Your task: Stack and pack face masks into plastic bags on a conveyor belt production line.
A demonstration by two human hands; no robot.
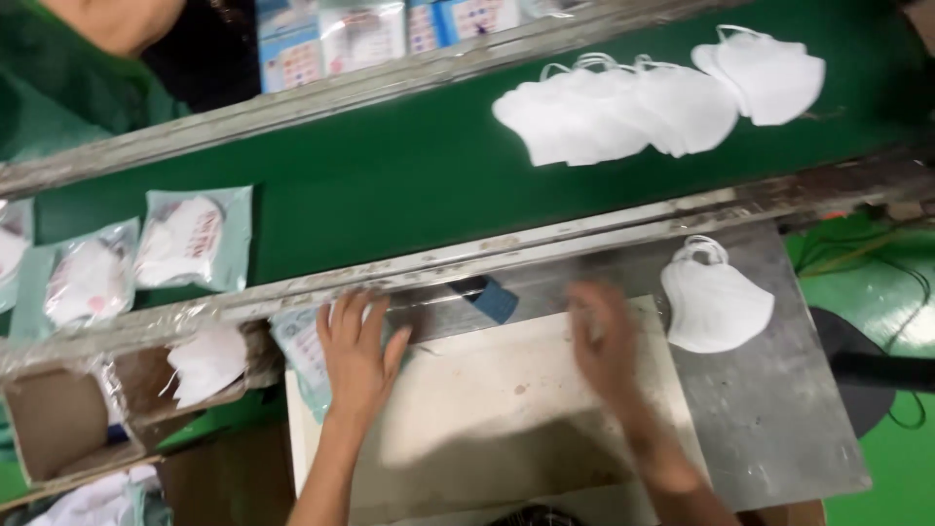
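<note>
My left hand (355, 353) lies flat, fingers spread, on a clear plastic mask pouch (304, 351) at the far left edge of the pale work board (487, 419). My right hand (606, 341) is blurred over the board's far right part, fingers loosely apart, and I see nothing in it. A white folded mask (716, 302) lies on the metal table (779, 419) just right of that hand. A row of white masks (623, 112) sits on the green conveyor belt (390, 175).
Two bagged masks (146, 255) lie on the belt at the left. A cardboard box (68, 419) with a white mask (206, 362) stands at the lower left. A small blue object (495, 298) rests by the belt rail. Another person in green (58, 88) is at the top left.
</note>
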